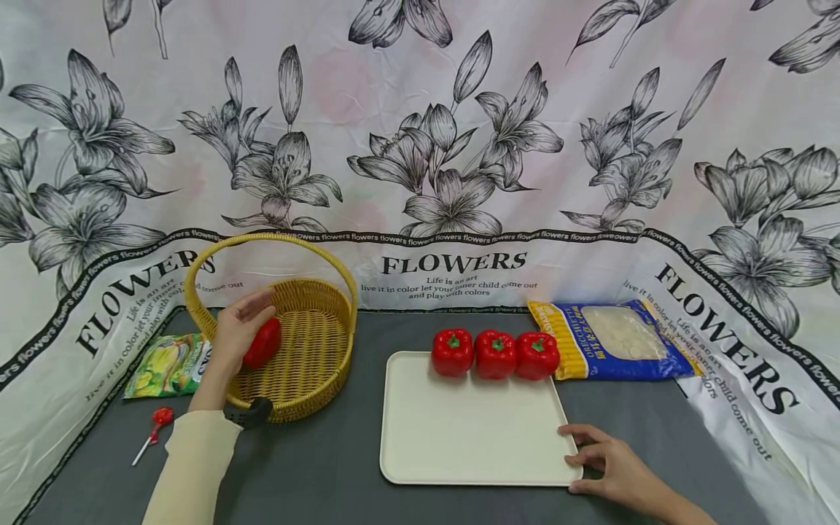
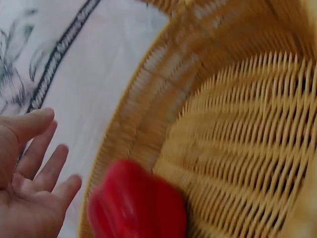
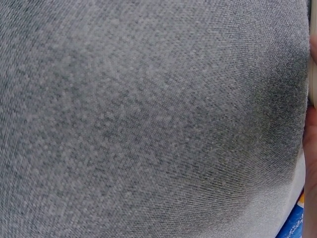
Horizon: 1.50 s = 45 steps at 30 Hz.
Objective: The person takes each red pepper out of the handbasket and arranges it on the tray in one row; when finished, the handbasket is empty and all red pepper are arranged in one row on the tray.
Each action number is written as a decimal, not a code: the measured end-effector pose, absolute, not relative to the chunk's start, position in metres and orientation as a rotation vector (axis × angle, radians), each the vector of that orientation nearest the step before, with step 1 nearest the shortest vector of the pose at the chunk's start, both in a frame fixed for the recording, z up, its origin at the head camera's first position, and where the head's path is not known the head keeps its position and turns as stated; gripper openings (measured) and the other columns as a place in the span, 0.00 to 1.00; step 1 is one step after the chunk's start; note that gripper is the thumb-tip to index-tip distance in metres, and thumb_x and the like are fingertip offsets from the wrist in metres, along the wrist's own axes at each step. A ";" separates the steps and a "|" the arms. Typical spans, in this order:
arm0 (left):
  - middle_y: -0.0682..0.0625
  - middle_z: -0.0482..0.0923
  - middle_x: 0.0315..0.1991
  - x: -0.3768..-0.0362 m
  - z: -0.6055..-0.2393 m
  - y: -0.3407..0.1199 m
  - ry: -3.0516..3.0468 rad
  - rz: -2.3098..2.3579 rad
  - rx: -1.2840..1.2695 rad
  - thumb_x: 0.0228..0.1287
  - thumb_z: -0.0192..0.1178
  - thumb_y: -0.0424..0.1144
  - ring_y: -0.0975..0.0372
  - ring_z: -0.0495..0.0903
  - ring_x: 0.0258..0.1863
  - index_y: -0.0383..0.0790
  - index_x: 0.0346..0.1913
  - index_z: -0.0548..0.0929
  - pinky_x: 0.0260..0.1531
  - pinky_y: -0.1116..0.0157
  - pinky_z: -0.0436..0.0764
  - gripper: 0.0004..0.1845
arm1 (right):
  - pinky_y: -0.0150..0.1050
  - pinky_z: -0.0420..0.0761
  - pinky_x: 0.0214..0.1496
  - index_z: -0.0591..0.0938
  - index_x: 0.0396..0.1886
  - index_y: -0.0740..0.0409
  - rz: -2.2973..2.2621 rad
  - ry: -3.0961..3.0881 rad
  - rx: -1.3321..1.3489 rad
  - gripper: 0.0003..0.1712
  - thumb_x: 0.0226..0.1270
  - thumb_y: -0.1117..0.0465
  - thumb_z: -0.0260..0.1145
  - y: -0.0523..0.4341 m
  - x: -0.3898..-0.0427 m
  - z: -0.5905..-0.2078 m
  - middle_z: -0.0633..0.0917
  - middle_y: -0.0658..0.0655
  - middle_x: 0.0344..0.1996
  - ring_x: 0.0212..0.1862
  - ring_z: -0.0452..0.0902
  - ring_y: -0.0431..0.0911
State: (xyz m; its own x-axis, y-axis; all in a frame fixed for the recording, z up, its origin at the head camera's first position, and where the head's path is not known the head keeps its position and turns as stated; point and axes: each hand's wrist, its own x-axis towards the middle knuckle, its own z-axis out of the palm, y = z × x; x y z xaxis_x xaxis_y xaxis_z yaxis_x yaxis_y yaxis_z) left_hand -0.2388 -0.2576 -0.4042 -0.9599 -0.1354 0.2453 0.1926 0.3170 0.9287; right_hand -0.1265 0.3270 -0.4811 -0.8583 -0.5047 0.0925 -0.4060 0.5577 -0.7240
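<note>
My left hand is at the left side of a yellow wicker basket, over its rim. Loosely spread fingers show in the left wrist view, with nothing between them. A red bell pepper lies inside the basket, just beside that hand and apart from its fingertips. At the front right corner of a cream tray, my right hand grips the edge with bent fingers and thumb. Three red bell peppers stand in a row along the tray's back edge. Only slivers of the right hand enter the right wrist view.
A blue and yellow pasta bag lies behind the tray at the right. Left of the basket are a green snack packet and a red lollipop. A flower-printed cloth hangs behind the grey table.
</note>
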 end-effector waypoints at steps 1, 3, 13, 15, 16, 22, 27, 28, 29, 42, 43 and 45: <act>0.42 0.66 0.61 -0.239 -0.406 -0.260 -2.322 -1.656 -0.007 0.62 0.55 0.42 0.56 0.66 0.59 0.34 0.61 0.68 0.53 0.72 0.69 0.25 | 0.26 0.78 0.39 0.85 0.30 0.50 -1.187 2.656 -0.775 0.15 0.42 0.49 0.73 0.327 -0.127 -0.481 0.73 0.61 0.51 0.45 0.69 0.36; 0.41 0.63 0.63 -0.240 -0.408 -0.264 -2.339 -1.621 0.058 0.63 0.55 0.42 0.52 0.62 0.62 0.34 0.62 0.67 0.58 0.63 0.65 0.26 | 0.26 0.78 0.39 0.85 0.30 0.50 -1.190 2.650 -0.767 0.15 0.41 0.49 0.73 0.327 -0.126 -0.481 0.73 0.61 0.51 0.45 0.69 0.36; 0.39 0.60 0.63 -0.237 -0.417 -0.267 -2.388 -1.579 0.234 0.67 0.47 0.32 0.49 0.59 0.62 0.35 0.63 0.65 0.59 0.52 0.61 0.22 | 0.26 0.78 0.38 0.85 0.31 0.50 -1.162 2.666 -0.744 0.16 0.42 0.49 0.73 0.325 -0.126 -0.478 0.73 0.60 0.51 0.46 0.68 0.35; 0.37 0.64 0.61 -0.235 -0.420 -0.266 -2.437 -1.531 0.203 0.66 0.49 0.32 0.48 0.64 0.59 0.35 0.61 0.68 0.57 0.53 0.65 0.20 | 0.26 0.78 0.38 0.85 0.31 0.50 -1.161 2.679 -0.762 0.16 0.42 0.49 0.73 0.325 -0.126 -0.478 0.74 0.60 0.51 0.45 0.68 0.35; 0.37 0.67 0.59 -0.234 -0.421 -0.265 -2.453 -1.526 0.179 0.66 0.50 0.33 0.49 0.66 0.57 0.34 0.60 0.69 0.55 0.55 0.68 0.20 | 0.26 0.78 0.38 0.85 0.31 0.51 -1.163 2.683 -0.770 0.16 0.42 0.49 0.73 0.325 -0.126 -0.478 0.74 0.60 0.50 0.45 0.68 0.35; 0.36 0.64 0.60 -0.229 -0.428 -0.259 -2.554 -1.726 0.042 0.63 0.55 0.40 0.48 0.68 0.55 0.32 0.62 0.65 0.44 0.72 0.75 0.27 | 0.26 0.78 0.38 0.85 0.32 0.51 -1.184 2.659 -0.758 0.16 0.42 0.49 0.73 0.326 -0.126 -0.479 0.73 0.61 0.51 0.46 0.68 0.35; 0.34 0.56 0.64 -0.228 -0.431 -0.261 -2.668 -2.057 0.018 0.64 0.52 0.48 0.47 0.62 0.60 0.34 0.68 0.53 0.55 0.56 0.68 0.35 | 0.27 0.78 0.38 0.86 0.32 0.52 -1.189 2.659 -0.767 0.17 0.42 0.50 0.73 0.327 -0.126 -0.480 0.73 0.61 0.51 0.45 0.69 0.35; 0.34 0.56 0.64 -0.227 -0.431 -0.261 -2.700 -2.094 0.004 0.64 0.52 0.48 0.47 0.63 0.59 0.34 0.68 0.52 0.55 0.53 0.67 0.36 | 0.27 0.78 0.38 0.85 0.32 0.52 -1.191 2.659 -0.770 0.17 0.42 0.50 0.73 0.327 -0.126 -0.480 0.73 0.61 0.51 0.45 0.69 0.35; 0.33 0.57 0.63 -0.227 -0.432 -0.262 -2.735 -2.109 -0.020 0.64 0.52 0.48 0.47 0.64 0.58 0.34 0.68 0.52 0.55 0.52 0.68 0.36 | 0.27 0.78 0.38 0.85 0.32 0.52 -1.190 2.658 -0.773 0.17 0.42 0.50 0.73 0.327 -0.126 -0.481 0.73 0.61 0.51 0.45 0.69 0.35; 0.36 0.57 0.64 -0.226 -0.437 -0.259 -2.586 -2.203 -0.432 0.57 0.60 0.32 0.48 0.63 0.59 0.33 0.64 0.61 0.48 0.60 0.75 0.32 | 0.26 0.78 0.39 0.85 0.31 0.50 -1.164 2.671 -0.762 0.16 0.42 0.49 0.73 0.326 -0.126 -0.479 0.73 0.61 0.51 0.46 0.68 0.34; 0.36 0.57 0.64 -0.226 -0.437 -0.259 -2.576 -2.203 -0.453 0.56 0.60 0.31 0.49 0.65 0.59 0.32 0.63 0.63 0.48 0.61 0.75 0.30 | 0.26 0.78 0.39 0.85 0.31 0.50 -1.163 2.675 -0.764 0.16 0.42 0.49 0.73 0.326 -0.126 -0.479 0.73 0.61 0.51 0.47 0.68 0.34; 0.36 0.58 0.63 -0.226 -0.437 -0.258 -2.574 -2.200 -0.491 0.56 0.60 0.31 0.52 0.67 0.57 0.31 0.60 0.66 0.48 0.62 0.75 0.28 | 0.26 0.78 0.39 0.85 0.31 0.50 -1.169 2.679 -0.770 0.16 0.42 0.49 0.73 0.326 -0.125 -0.480 0.74 0.61 0.51 0.46 0.68 0.34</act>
State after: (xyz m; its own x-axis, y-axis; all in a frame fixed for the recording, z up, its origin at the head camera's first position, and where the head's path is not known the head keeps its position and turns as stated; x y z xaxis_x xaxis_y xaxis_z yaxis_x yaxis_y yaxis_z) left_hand -0.2258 -0.2582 -0.4369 -0.9207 0.3892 -0.0271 0.0339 0.1489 0.9883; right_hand -0.1253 0.3264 -0.4803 -0.8636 -0.4959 0.0912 -0.4041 0.5728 -0.7132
